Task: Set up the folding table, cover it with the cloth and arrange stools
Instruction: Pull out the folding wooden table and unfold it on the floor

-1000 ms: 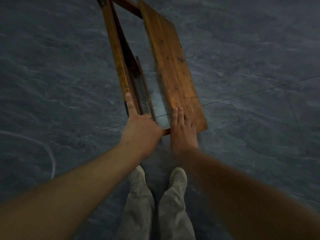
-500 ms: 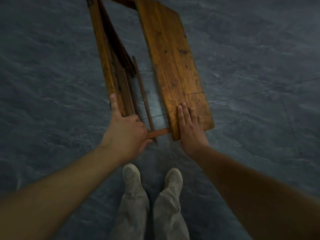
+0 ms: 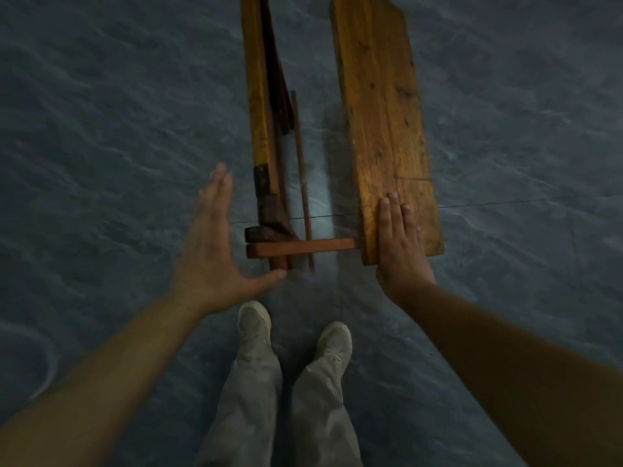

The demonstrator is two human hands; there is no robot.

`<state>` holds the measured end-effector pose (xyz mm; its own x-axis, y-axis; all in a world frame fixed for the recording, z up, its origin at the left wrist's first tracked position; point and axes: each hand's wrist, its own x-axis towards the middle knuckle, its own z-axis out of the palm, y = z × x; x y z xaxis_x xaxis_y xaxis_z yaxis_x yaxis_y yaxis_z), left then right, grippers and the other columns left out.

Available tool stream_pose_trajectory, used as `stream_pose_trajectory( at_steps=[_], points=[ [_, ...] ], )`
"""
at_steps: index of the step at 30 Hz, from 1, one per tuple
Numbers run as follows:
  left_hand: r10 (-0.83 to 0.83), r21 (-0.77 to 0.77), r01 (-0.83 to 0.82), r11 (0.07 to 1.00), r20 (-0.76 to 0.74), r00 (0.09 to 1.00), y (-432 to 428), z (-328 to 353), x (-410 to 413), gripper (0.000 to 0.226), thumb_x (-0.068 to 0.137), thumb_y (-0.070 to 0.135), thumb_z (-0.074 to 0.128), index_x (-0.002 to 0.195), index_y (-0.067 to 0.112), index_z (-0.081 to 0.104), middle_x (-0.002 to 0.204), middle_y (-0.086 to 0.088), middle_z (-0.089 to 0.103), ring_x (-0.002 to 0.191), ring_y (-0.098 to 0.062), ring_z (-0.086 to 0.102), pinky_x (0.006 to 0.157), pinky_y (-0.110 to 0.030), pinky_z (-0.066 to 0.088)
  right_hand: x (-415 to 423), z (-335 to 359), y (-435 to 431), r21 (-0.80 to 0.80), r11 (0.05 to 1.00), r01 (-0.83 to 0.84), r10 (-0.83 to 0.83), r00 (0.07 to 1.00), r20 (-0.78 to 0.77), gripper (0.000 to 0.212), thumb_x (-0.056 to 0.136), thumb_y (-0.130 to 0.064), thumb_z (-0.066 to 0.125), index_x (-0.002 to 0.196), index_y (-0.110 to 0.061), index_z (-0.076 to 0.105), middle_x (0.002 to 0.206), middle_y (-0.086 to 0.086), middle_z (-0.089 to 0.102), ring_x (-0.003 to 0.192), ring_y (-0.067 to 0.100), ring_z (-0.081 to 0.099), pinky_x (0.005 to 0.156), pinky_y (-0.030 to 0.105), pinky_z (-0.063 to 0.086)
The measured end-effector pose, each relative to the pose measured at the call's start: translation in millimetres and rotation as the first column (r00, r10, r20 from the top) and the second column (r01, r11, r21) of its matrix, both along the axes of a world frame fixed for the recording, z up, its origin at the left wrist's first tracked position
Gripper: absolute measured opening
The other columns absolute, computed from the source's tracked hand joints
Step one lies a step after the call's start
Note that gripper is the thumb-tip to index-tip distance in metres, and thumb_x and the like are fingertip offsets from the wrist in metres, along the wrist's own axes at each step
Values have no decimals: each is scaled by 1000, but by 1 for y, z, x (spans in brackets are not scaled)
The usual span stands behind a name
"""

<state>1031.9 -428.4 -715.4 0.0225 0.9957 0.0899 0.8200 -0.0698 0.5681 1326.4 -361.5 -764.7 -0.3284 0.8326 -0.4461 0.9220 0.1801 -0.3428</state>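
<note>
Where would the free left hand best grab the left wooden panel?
Probably its near end, from the outer left side: the left panel stands edge-up and thin, so the open left hand beside it could wrap over the edge. A thin rod and the crossbar crowd the inner side.

This is looking like a plain indoor room, of a kind I cannot tell, since a dimly lit floor (image 3: 118,129) of large dark grey marbled tiles (image 3: 522,298) is spreading everywhere, a thin joint line (image 3: 526,201) is crossing it, and a worn wooden folding table (image 3: 381,112) is showing against it.
</note>
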Motion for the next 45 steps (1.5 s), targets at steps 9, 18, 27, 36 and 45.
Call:
stream_pose_trajectory(
  at_steps=[9,18,27,36,45],
  points=[
    [148,-380,-136,915,2,989,-35,-135,24,86,52,77,65,125,35,45,111,23,50,103,-14,61,83,-22,43,3,-1,1,48,998,-26,26,1000,11,99,89,2,55,155,-12,-19,164,8,-20,151,33,-14,122,54,10],
    [235,-279,-174,944,206,950,-29,-162,33,5,88,41,58,91,42,53,106,44,56,92,37,42,73,12,29,5,-3,2,87,995,-40,38,999,20,105,87,0,61,156,-12,-18,165,7,-16,152,29,-11,119,38,-5],
    [406,-407,-307,860,184,895,-38,-155,4,86,87,15,66,158,6,21,151,-13,46,136,10,35,109,-11,29,2,6,1,68,997,-45,43,998,35,106,87,1,60,154,-13,-21,165,8,-18,152,31,-12,120,44,-3],
    [330,-348,-292,891,52,943,-59,-93,-62,101,87,-2,68,160,5,-1,167,-16,10,153,-35,16,121,-56,22,-12,30,-2,77,995,-61,54,994,98,116,86,1,57,142,-23,-41,163,6,-23,151,33,-15,122,55,5],
    [80,-381,-234,894,-380,921,-76,-32,-128,110,82,9,76,151,-13,-7,163,-29,-6,154,-41,0,124,-51,11,-50,62,-18,128,980,-151,110,953,282,118,79,0,67,151,-10,-25,162,16,-23,149,43,-12,119,62,10]
  ],
)
